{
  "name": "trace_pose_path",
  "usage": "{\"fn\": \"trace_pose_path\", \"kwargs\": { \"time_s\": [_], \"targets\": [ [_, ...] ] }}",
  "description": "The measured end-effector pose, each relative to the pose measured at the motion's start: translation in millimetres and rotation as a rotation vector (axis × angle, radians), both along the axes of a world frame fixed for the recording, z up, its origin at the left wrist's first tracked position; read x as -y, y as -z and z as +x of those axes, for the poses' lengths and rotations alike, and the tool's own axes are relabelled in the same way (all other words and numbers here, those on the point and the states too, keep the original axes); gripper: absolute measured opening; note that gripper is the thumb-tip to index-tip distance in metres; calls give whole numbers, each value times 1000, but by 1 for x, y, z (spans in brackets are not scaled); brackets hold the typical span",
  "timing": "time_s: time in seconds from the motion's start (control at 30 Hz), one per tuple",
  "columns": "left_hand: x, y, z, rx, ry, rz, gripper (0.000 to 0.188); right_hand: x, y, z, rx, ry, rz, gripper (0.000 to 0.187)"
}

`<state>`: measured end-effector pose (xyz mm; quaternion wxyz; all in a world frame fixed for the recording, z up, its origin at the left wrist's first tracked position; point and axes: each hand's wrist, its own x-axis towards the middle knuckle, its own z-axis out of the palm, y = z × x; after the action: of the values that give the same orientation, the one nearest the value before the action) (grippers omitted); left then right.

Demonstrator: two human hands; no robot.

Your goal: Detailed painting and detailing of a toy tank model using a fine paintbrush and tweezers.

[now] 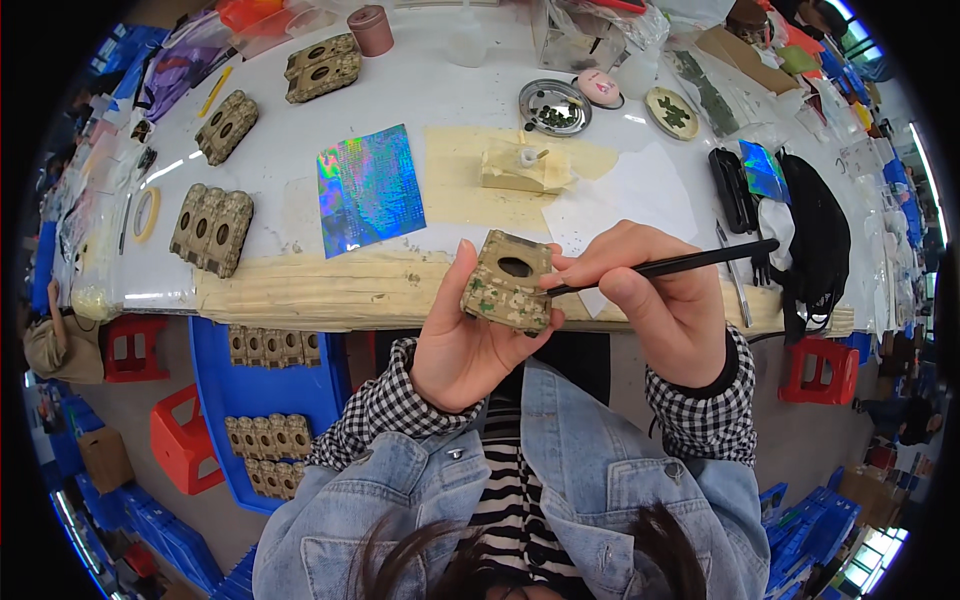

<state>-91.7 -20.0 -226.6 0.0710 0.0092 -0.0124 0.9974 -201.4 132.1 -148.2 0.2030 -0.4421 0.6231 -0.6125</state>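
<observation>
My left hand [465, 345] is closed around a camouflage-patterned shell piece [515, 302] with a dark oval opening, held tilted over the table's front edge. Between the thumb and fingers of my right hand [665, 300] is a slim black pen-like tool [690, 262]. Its narrow tip meets the lower right part of the shell's face, close to the left fingers; whether it is a brush or tweezers cannot be made out. Small green patches show on the shell's lower left. Just beyond my hands lies a shiny holographic sheet [371, 190] with rows of small cut shapes.
More camouflage shells [212, 229] stand at the left, others fill a blue tray [222, 400] below the table. A round metal dish [575, 122] and a cream dish [652, 108] hold dark green bits. A taped block [515, 177] stands mid-table; metal tweezers [738, 290] lie at right.
</observation>
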Motion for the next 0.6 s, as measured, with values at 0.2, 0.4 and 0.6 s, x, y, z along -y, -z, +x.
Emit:
{"fn": "trace_pose_path", "kwargs": {
  "time_s": [0.2, 0.4, 0.6],
  "targets": [
    [0, -1, 1, -8, 3, -16, 60, 0, 1, -3, -90, 10, 31, 15],
    [1, 2, 1, -9, -4, -33, 59, 1, 5, -2, -119, 31, 19, 14],
    [0, 2, 1, -8, -6, -22, 59, 1, 6, -3, -137, 29, 29, 13]
  ]
}}
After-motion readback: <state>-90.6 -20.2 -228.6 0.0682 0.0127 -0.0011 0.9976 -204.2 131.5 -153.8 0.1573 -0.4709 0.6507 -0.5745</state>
